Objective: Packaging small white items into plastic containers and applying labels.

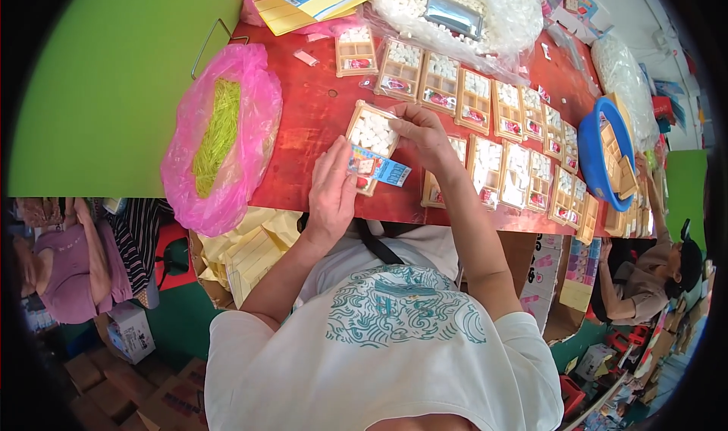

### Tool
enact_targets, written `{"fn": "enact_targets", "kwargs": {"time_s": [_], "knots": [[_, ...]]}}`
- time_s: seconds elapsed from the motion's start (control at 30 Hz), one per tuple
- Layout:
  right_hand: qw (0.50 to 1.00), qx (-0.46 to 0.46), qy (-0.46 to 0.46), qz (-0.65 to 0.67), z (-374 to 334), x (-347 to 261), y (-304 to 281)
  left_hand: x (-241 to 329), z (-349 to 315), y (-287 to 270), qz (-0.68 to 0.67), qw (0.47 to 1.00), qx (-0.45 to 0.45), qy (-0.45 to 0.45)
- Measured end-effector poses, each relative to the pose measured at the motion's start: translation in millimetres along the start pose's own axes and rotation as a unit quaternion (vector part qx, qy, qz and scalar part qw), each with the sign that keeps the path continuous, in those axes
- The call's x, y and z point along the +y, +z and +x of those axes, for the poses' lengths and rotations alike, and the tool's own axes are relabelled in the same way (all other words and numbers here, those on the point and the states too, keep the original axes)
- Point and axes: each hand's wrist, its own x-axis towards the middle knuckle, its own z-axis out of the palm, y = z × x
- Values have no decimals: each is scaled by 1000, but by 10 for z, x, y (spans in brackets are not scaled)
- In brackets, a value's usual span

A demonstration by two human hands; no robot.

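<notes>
Clock from the held tray. L hand (pixel 331 192) at 8 o'clock: fingers grasping the L edge of the wooden tray (pixel 372 132), tips by the blue card (pixel 390 171) lying across its lower part. R hand (pixel 423 135) at approx 2 o'clock: fingers bent at the upper R edge; can't tell if they grip the rim or a piece. Tray's ctr of the work, tilted a bit, upper pt full of white pcs (pixel 373 133), over the red table (pixel 303 112) near its front edge.

Pink bag (pixel 262 120) w/ yellow-green strands (pixel 218 135) at 9. Yellow sheets (pixel 280 15) at 11. Single filled tray (pixel 356 64) at 12. Big clear bag (pixel 500 55) of white pcs at 1, w/ a metallic blue scoop-like tray (pixel 453 16) on top. Rows of filled trays (pixel 475 101) from 2 to 4. Blue basin (pixel 585 139) w/ bare wooden trays at 3. Carton w/ yellow paper (pixel 258 256) at 7–8. Co-workers at 8 & 4, well apart.
</notes>
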Motion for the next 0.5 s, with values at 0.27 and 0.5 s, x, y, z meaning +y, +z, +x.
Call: {"fn": "enact_targets", "kwargs": {"time_s": [0.27,0.5], "knots": [[997,-60,7,-58,-123,-112,-28,101,105,21,-417,851,-47,-315],[988,-108,-13,-110,-221,-276,21,92,91,26,-505,776,1,-377]]}}
